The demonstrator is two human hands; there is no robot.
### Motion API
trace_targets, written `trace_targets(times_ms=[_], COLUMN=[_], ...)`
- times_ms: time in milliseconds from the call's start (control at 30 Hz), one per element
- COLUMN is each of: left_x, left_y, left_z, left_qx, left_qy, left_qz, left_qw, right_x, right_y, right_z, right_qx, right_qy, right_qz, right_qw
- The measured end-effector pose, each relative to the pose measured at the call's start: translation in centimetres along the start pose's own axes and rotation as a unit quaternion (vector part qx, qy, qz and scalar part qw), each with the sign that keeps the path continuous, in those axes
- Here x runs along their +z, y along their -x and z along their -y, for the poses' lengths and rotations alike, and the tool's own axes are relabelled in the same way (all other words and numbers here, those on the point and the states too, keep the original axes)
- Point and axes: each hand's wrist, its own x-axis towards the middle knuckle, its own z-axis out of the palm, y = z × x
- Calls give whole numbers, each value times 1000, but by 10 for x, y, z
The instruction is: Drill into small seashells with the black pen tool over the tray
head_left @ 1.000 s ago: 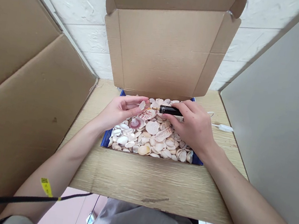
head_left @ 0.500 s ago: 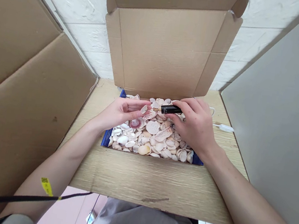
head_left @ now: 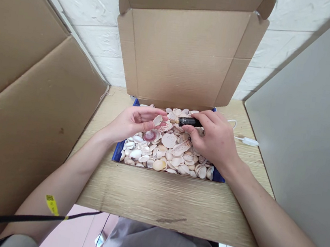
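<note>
A small pale seashell is pinched between the thumb and fingers of my left hand. My right hand grips a black mini hand drill, its brass-coloured chuck pointing left at the shell. The chuck's tip is a short way from the shell; the thin bit is too fine to make out clearly. Both hands are over an open cardboard box with blue inner edges, filled with loose seashells. Among them lie a purple-ringed shell and a round speckled one.
The box's lid stands raised against the white brick wall. A white cable with an inline switch lies at the right on the wooden table. Cardboard walls the left, a grey panel the right. A black cable crosses lower left.
The shell in my left hand has turned, showing more of its broad face. My right hand and the drill have shifted very slightly to the right, away from it.
</note>
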Motion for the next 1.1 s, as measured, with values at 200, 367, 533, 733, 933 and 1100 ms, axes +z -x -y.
trace_targets(times_ms=[200, 367, 533, 733, 933, 1100], left_x=[-5, -5, -5, -1, 3, 1], left_y=[-2, -2, -2, -1, -1, -1], left_z=[8, 8, 9, 1, -3, -1], left_qx=[56, 59, 41, 6, -27, -27], left_qy=[21, 9, -13, -7, 4, 5], left_qz=[-15, -26, -29, -20, 1, 7], left_qw=[998, 998, 999, 1000, 1000, 1000], right_x=[-2, -3, -2, -1, -3, -3], right_y=[0, 0, 0, -2, -3, -3], right_z=[5, 8, 4, 0, 1, 1], right_qx=[34, 45, -1, -53, -41, -28], right_qy=[5, 5, 13, 26, 16, 0], right_qz=[30, 34, 4, -39, -30, -27], right_qw=[999, 998, 1000, 998, 999, 999])
